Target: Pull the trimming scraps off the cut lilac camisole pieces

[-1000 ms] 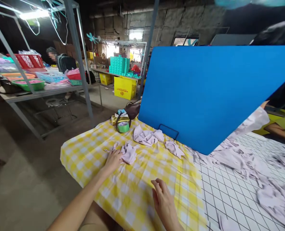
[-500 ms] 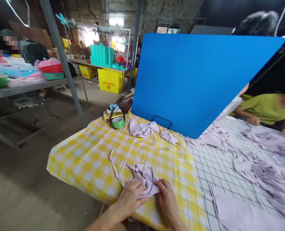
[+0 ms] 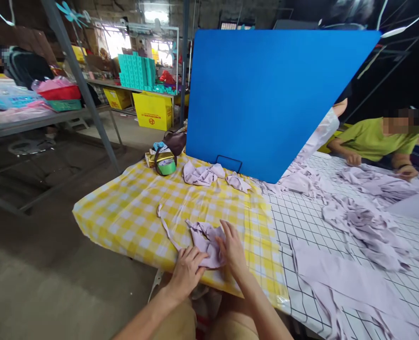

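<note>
A crumpled piece of pale lavender fabric (image 3: 212,257) with a long thin strap (image 3: 165,224) lies near the front edge of the yellow checked tablecloth (image 3: 124,208). At its lower left edge, my left hand (image 3: 187,268) is closed, fingers and thumb together on the cloth. My right hand (image 3: 233,248) rests over the right edge with its fingers stretched out and its thumb touching the fabric. The underside of the piece is hidden.
A large blue board (image 3: 259,99) stands upright on the table by a black wire stand (image 3: 228,163). More lavender fabric (image 3: 347,278) covers the white grid cloth at right. Green tape (image 3: 166,166) sits at the back left. A person in a yellow-green shirt (image 3: 367,139) handles fabric opposite.
My right hand has shifted up along the fabric's right edge, its fingers now straighter. My left hand stays at the lower edge. The whole view has turned slightly right and down.
</note>
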`<state>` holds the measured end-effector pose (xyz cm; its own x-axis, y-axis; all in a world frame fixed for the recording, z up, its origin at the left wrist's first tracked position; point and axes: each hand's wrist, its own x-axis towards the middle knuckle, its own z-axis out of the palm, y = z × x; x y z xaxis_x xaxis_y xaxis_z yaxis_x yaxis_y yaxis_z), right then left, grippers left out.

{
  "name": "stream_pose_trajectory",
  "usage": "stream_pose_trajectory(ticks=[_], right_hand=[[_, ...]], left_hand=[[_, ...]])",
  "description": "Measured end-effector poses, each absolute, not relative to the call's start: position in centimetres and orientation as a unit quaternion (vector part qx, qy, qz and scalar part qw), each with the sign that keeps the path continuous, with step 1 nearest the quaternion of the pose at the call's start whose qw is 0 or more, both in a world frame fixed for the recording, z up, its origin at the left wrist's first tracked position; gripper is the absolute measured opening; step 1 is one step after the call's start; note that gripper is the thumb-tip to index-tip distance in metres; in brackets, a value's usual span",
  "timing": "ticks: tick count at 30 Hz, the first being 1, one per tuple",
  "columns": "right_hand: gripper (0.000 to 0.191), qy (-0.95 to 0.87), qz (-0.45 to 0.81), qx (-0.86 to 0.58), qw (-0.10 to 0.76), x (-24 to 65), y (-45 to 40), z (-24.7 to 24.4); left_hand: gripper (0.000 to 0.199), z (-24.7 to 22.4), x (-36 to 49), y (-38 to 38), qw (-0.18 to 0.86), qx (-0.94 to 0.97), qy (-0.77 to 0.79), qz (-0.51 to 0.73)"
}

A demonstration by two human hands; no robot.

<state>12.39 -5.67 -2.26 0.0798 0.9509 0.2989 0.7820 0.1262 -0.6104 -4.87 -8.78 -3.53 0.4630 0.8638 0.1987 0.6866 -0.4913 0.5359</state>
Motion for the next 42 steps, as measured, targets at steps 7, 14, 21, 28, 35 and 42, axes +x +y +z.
stream_pose_trajectory(ticks=[7,14,21,28,35,42], right_hand=[[0.014,-0.689,0.163,-0.619,0.340,13.5,-5.0,-1.4],[0.021,-0.613,0.198,-0.643,0.414,16.4,-9.5,-2.4],[0.016,-0.615,0.258,-0.610,0.428,16.8,-10.2,-1.5],[0.019,-0.586,0.430,-0.528,0.438,18.2,-11.4,0.4],[0.023,-0.506,0.489,-0.600,0.381,19.4,-12.6,-1.7],[0.018,-0.545,0.411,-0.650,0.335,19.0,-12.2,-2.0]], left_hand=[[0.024,-3.1,-4.4,-9.7,0.202,0.823,0.477,0.233],[0.018,-2.0,-4.2,-6.6,0.266,0.790,0.515,0.197],[0.051,-1.0,-2.2,-1.8,0.162,0.890,0.386,0.181],[0.022,-1.1,-0.9,0.8,0.267,0.873,0.371,0.171],[0.011,-2.0,-1.8,1.2,0.332,0.835,0.377,0.223],[0.010,-1.7,-2.1,1.4,0.373,0.821,0.370,0.223]])
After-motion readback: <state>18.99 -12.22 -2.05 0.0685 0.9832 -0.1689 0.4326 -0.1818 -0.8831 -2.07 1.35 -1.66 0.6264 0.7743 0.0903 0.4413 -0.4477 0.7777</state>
